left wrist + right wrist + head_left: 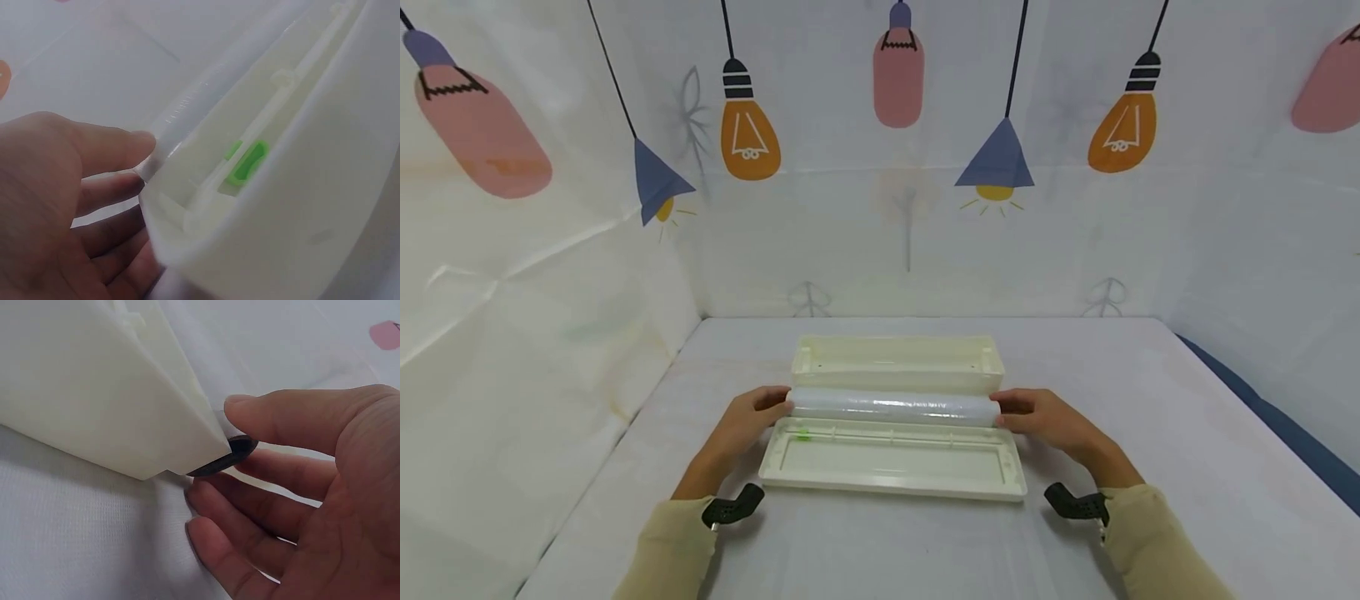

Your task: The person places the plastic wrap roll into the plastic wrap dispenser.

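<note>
A shiny roll of cling film (pixel 891 406) lies crosswise between both hands in the head view. My left hand (pixel 747 423) pinches its left end with thumb and fingers; in the left wrist view the thumb (pixel 140 147) is on the film roll (pixel 200 103). At the opposite end, my right hand (pixel 1051 421) grips the roll, and the right wrist view shows a dark round core end (pixel 228 459) between thumb and fingers. Just in front is a cream plastic lid (pixel 891 487) with a rail and a green slider cutter (pixel 249 164).
Behind the roll stands a cream oblong box (pixel 895 382), open at the top. A white cloth covers the table (pixel 880 550). White sheets printed with lamps and bulbs, such as an orange bulb (pixel 750 154), hang at the back and sides.
</note>
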Available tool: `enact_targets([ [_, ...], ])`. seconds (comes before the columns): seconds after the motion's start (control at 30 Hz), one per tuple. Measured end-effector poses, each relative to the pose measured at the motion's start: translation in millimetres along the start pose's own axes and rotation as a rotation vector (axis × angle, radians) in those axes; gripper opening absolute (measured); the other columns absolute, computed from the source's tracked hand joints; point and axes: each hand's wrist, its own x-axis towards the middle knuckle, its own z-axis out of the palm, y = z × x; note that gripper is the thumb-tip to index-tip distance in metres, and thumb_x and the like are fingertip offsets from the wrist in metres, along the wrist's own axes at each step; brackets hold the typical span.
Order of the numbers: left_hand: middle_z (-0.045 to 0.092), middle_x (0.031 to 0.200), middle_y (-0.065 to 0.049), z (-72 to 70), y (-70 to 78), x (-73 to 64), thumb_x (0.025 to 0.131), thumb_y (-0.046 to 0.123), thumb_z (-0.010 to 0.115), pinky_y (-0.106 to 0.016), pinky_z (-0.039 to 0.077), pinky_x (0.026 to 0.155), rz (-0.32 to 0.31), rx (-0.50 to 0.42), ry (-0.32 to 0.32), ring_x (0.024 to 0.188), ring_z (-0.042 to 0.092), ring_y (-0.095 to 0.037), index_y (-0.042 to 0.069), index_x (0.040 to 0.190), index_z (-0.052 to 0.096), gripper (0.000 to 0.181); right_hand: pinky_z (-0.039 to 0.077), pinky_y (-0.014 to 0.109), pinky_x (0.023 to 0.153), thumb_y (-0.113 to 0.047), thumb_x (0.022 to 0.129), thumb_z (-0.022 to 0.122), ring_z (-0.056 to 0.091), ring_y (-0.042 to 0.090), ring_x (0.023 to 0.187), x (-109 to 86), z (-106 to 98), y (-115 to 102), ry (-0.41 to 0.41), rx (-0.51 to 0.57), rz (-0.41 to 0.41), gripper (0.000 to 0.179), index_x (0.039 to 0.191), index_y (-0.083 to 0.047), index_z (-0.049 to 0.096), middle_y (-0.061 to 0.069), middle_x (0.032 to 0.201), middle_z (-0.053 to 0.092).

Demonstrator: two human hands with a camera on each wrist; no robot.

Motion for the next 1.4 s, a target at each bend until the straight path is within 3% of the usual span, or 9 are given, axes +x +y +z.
enact_targets([
  [0.2, 0.055, 0.141, -0.018, 2.9, 1.4, -0.1, 0.096, 0.032, 0.070, -0.054, 0.037, 0.110, 0.023, -0.010, -0.020, 0.130, 0.050, -0.033, 0.003, 0.143, 0.053, 0.058, 0.040, 0.057, 0.107, -0.032, 0.094, 0.072, 0.051, 0.036, 0.130, -1.8, -1, 2, 0.009, -0.028, -0.030, 0.061, 0.142, 0.000, 0.052, 0.017, 0.139, 0.056],
  [0.5, 0.060, 0.135, -0.017, 1.7, 2.3, 4.1, 0.094, 0.027, 0.072, -0.050, 0.042, 0.106, 0.035, -0.018, 0.006, 0.123, 0.055, -0.031, 0.002, 0.139, 0.057, 0.053, 0.048, 0.048, 0.100, -0.032, 0.095, 0.072, 0.054, 0.033, 0.127, 2.3, 1, 4, 0.061, -0.055, -0.050, 0.055, 0.138, -0.001, 0.057, 0.017, 0.135, 0.060],
  [0.8, 0.060, 0.134, -0.015, 0.4, 6.5, 2.5, 0.091, 0.028, 0.077, -0.042, 0.048, 0.102, -0.016, -0.188, 0.015, 0.117, 0.059, -0.027, 0.005, 0.138, 0.057, 0.056, 0.056, 0.039, 0.089, -0.029, 0.096, 0.071, 0.062, 0.029, 0.116, -3.3, 3, -4, 0.140, 0.013, -0.058, 0.057, 0.141, 0.001, 0.054, 0.021, 0.138, 0.057],
  [1.03, 0.061, 0.130, -0.014, 4.2, 7.3, 0.3, 0.090, 0.024, 0.077, -0.028, 0.053, 0.091, 0.053, -0.289, 0.015, 0.106, 0.063, -0.023, 0.004, 0.135, 0.058, 0.052, 0.057, 0.038, 0.087, -0.026, 0.096, 0.071, 0.067, 0.029, 0.105, -12.6, -8, -7, 0.158, 0.086, -0.107, 0.057, 0.142, 0.002, 0.053, 0.023, 0.137, 0.056],
  [1.2, 0.061, 0.130, -0.015, 8.2, 10.3, 2.5, 0.089, 0.027, 0.079, -0.029, 0.055, 0.091, 0.117, -0.327, 0.005, 0.109, 0.062, -0.024, 0.002, 0.135, 0.058, 0.056, 0.057, 0.041, 0.086, -0.023, 0.095, 0.072, 0.067, 0.030, 0.103, -17.0, -11, -9, 0.233, 0.132, -0.118, 0.055, 0.141, 0.002, 0.053, 0.024, 0.134, 0.058],
  [1.4, 0.059, 0.129, -0.020, 5.3, 9.7, -4.4, 0.092, 0.021, 0.076, -0.030, 0.056, 0.088, 0.176, -0.371, 0.032, 0.105, 0.065, -0.021, -0.003, 0.135, 0.055, 0.054, 0.058, 0.040, 0.085, -0.031, 0.094, 0.073, 0.068, 0.023, 0.103, -9.9, 0, -13, 0.341, 0.201, -0.146, 0.054, 0.138, -0.003, 0.058, 0.018, 0.131, 0.063],
])
